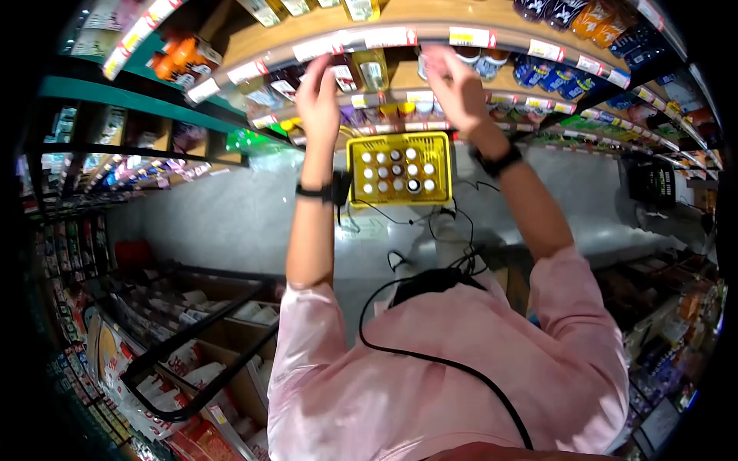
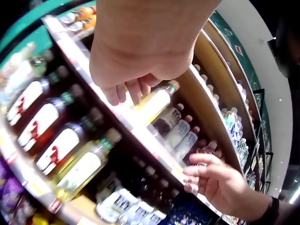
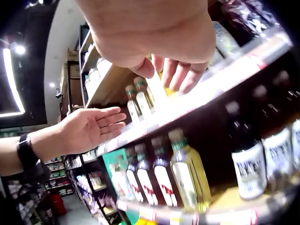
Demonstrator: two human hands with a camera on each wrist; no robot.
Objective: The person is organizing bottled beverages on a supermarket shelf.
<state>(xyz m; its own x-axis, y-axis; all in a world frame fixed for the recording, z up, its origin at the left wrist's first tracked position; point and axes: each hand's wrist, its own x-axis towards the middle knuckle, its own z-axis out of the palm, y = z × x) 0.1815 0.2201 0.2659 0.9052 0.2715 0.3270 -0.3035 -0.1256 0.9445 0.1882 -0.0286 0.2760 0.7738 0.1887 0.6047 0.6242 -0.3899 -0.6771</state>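
— Firstly, entry one: left hand [image 2: 140,51]?
— Raised to the shelf. Fingers are loose and hang downward, holding nothing. From the right wrist the palm shows flat, fingers straight.

— Entry two: right hand [image 3: 154,37]?
— Raised as well, further along the same shelf. Fingers are loosely spread and bent downward, with nothing closed in them. Their tips come close to a yellowish bottle behind them; whether they touch it cannot be told.

— Entry three: the nearest thing?
— One pale yellow plastic bottle with a green cap and white label [image 2: 151,107], in the front row on the wooden shelf with the white price rail [image 2: 119,115]. It lies directly beneath the left fingertips, just apart from them. Its long axis stands upright, cap end toward the hand. The left hand is the nearer; the right sits off to the side, along the rail.

— Entry four: surroundings?
— A row of dark brown bottles with white labels [image 2: 47,119], one shelf lower. A yellow plastic crate [image 1: 397,137] of capped bottles on the grey floor [image 1: 231,215], low between the two forearms. One black wristband [image 1: 314,192] on the left wrist.
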